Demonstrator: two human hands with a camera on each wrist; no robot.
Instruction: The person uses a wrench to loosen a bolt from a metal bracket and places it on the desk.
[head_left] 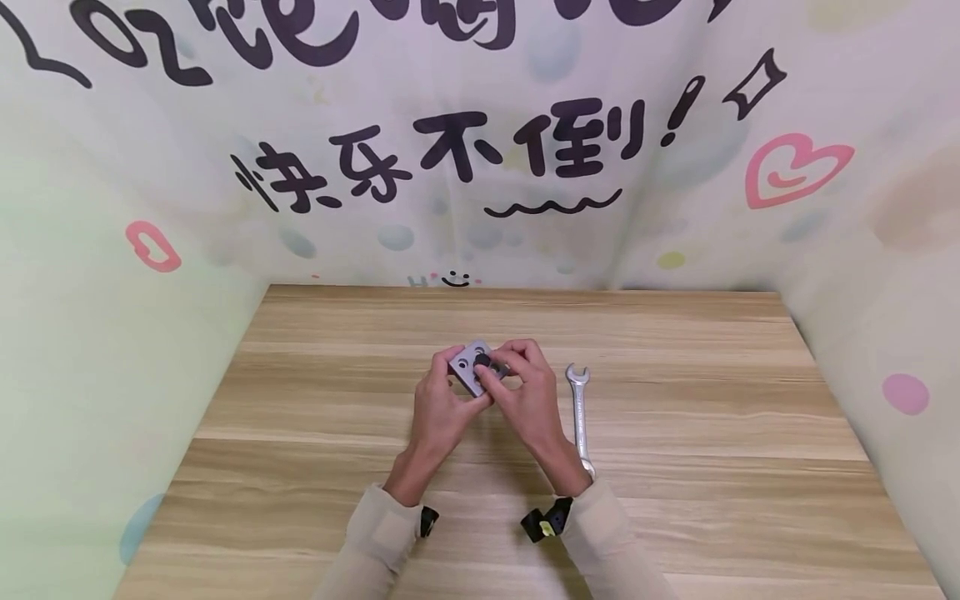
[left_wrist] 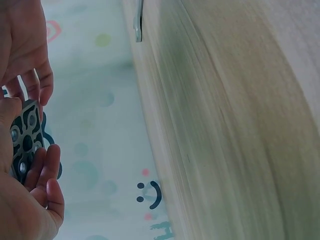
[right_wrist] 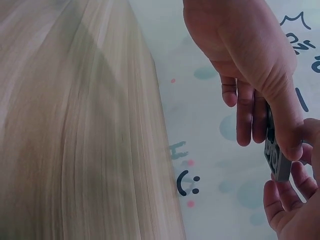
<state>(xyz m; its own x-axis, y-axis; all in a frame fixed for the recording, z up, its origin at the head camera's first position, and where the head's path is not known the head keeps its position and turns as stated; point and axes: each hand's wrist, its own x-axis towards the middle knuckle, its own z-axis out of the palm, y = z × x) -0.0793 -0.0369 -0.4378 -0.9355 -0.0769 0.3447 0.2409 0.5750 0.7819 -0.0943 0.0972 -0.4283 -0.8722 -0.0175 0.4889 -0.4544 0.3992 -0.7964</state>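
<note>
My left hand (head_left: 442,408) grips a grey square metal plate (head_left: 468,353) by its edges, above the table. Round holes lie near the plate's corners, and its underside, seen in the left wrist view, is recessed with ribs. On the plate's upper face sits a small black round piece (head_left: 482,360), perhaps a knob or bolt head. The thumb and fingers of my right hand (head_left: 534,404) pinch this black piece; their tips partly cover it. A silver combination wrench (head_left: 579,412) lies just right of my right hand, its lower end partly hidden by the wrist.
The wood-grain table (head_left: 300,467) extends around both hands. Behind it and at both sides hangs a pale printed cloth (head_left: 360,250) with dark lettering, hearts and dots. Black wrist straps (head_left: 536,525) show at the sleeves.
</note>
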